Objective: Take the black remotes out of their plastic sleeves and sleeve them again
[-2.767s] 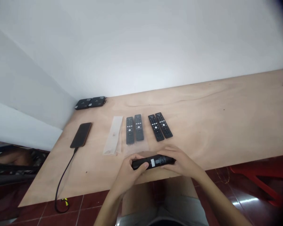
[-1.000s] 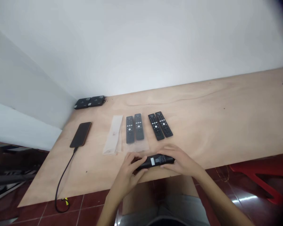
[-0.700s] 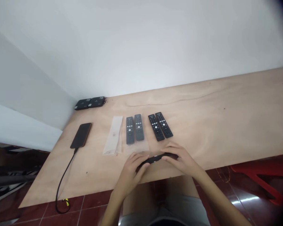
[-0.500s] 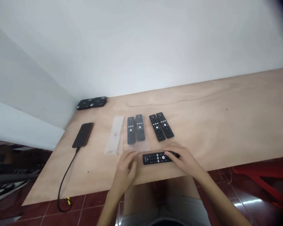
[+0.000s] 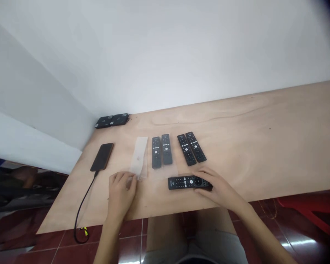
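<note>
A black remote control (image 5: 180,182) lies crosswise near the table's front edge. My right hand (image 5: 216,185) grips its right end, fingers along the far side and thumb along the near side. To the left, my left hand (image 5: 121,190) has its fingertips and thumb pinched at the lower corner of a flat, translucent plastic sleeve (image 5: 139,154). Beside that sleeve lie two remotes in clear plastic, a left one (image 5: 156,156) and a right one (image 5: 167,150). Farther right sit two bare black remotes, one (image 5: 187,150) leaning close against the other (image 5: 196,146).
A phone (image 5: 102,157) with a black cable (image 5: 82,205) hanging over the front edge lies on the left. Two black boxes, one (image 5: 103,121) and another (image 5: 119,119), stand at the back left corner by the wall. A red chair (image 5: 305,209) is on the floor at right.
My left hand has moved left, from beside the remote to the plastic sleeve's lower corner. My right hand has shifted toward the remote's right end, uncovering more buttons. The view has shifted slightly.
</note>
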### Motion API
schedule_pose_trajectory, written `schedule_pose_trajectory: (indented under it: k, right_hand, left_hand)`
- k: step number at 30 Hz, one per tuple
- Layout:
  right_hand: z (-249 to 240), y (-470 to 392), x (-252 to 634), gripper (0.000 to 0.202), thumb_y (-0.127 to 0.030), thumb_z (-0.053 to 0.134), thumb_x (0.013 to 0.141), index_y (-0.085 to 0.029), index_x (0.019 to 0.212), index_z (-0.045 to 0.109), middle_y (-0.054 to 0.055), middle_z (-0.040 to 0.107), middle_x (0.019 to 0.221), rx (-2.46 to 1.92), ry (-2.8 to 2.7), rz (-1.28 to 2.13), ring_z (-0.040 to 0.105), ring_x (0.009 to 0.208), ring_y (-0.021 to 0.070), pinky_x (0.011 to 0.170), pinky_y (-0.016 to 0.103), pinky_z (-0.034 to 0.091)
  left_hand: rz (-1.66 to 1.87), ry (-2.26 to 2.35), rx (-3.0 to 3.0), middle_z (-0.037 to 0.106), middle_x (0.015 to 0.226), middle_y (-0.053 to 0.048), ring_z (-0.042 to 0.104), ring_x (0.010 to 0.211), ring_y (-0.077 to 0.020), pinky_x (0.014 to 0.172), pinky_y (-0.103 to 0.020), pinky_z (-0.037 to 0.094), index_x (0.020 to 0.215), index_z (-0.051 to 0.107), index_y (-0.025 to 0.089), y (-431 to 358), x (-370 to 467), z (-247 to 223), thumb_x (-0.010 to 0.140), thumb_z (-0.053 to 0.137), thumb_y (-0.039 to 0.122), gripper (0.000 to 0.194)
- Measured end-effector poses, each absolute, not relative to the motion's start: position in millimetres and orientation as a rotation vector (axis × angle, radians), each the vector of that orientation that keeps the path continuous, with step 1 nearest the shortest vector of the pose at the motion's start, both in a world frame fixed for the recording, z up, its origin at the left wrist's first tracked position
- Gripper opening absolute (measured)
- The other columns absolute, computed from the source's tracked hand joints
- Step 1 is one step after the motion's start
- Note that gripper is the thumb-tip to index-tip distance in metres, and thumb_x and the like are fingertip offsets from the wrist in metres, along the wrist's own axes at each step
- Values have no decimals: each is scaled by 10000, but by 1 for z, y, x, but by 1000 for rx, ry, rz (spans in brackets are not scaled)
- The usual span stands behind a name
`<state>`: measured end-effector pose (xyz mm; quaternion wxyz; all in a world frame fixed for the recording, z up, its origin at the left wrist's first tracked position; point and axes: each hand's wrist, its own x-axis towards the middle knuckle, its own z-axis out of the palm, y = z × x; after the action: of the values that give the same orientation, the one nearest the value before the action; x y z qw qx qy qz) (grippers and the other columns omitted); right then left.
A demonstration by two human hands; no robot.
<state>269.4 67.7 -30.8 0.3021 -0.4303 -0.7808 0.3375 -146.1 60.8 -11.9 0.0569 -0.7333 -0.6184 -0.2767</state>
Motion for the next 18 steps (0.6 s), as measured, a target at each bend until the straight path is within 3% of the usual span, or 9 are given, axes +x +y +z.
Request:
schedule_pose_trajectory:
  k: [4,7,13,18]
  right_hand:
    - [-29,66,278,459,-338,755,1030,-331,1484,688,104,682,1484,-1133,-2062,937,646,1379,340,1201,546,542]
    - [-23,67,289,432,-358,770,1025,-323,1452,714,103,708,1458,-1106,-2072,1018,657,1361,345,1188,546,549]
    - [-17,65,313,479,-401,875,943,-335,1404,766,90,749,1421,-1036,-2038,1151,669,1361,367,1192,570,542]
    - [-17,63,317,482,-429,891,929,-343,1390,778,81,772,1380,-999,-2005,1210,682,1342,354,1174,568,548]
  left_hand:
    - [-980,-2009,-2228,780,950,-76,701,950,-296,901,-433,555,987,733,223,45,-122,-3,1051,606,316,170]
    - [-1078,-2159,-2381,791,936,-46,730,815,-236,768,-356,582,1039,763,233,32,-92,-5,1064,606,332,187]
    - [-1403,-2325,-2500,844,1011,-45,802,862,-240,785,-366,652,1144,806,256,22,-29,-19,1057,670,361,193]
    - [-1464,-2284,-2600,835,1052,-58,803,927,-249,827,-395,675,1135,825,263,23,-2,-18,1042,666,283,186]
